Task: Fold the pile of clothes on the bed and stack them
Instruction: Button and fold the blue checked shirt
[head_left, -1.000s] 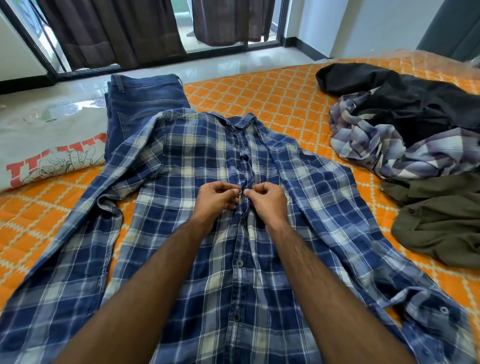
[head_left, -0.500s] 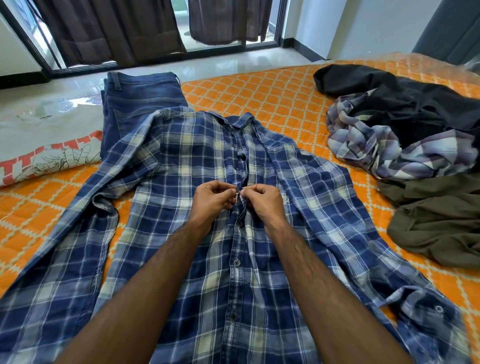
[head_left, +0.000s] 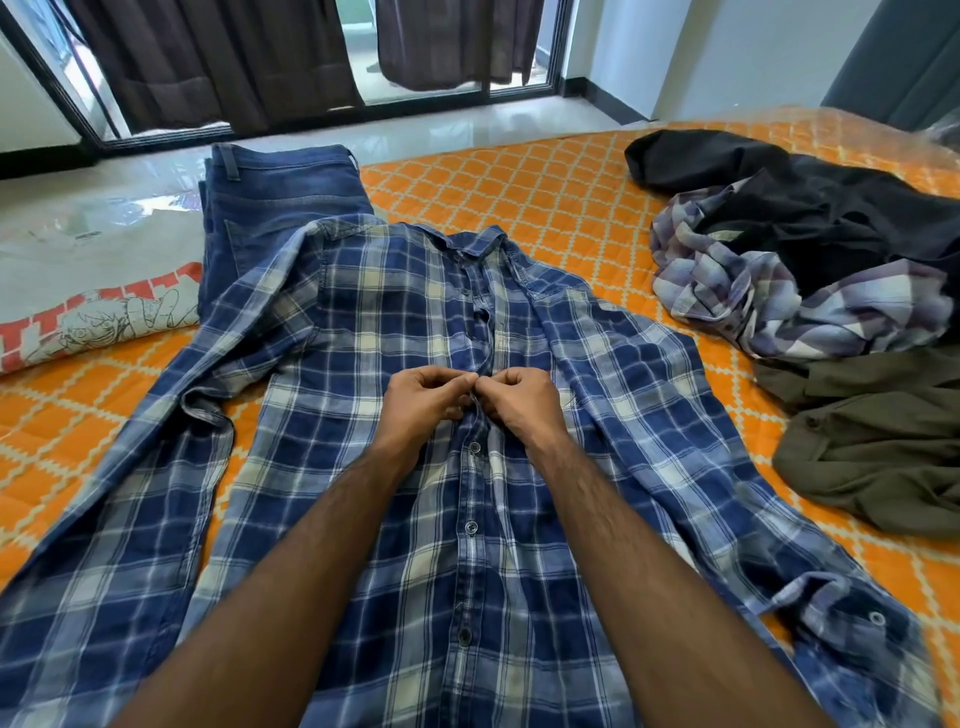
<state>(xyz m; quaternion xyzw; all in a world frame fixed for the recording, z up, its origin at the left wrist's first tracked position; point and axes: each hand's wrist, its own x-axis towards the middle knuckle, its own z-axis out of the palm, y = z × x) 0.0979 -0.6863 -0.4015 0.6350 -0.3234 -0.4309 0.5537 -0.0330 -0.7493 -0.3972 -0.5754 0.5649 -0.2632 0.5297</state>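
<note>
The blue plaid shirt (head_left: 363, 415), a light, limp garment best taken by shoulders or hem, is lying spread face-up on the orange bed (head_left: 545, 197), where the left hand (head_left: 423, 405) and right hand (head_left: 519, 402) are pinching its button placket mid-chest.

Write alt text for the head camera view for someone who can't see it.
Both hands, left hand and right hand, pinch the button placket of a blue plaid shirt spread on an orange bed. Folded jeans lie behind it; unfolded clothes are piled at right.
</note>
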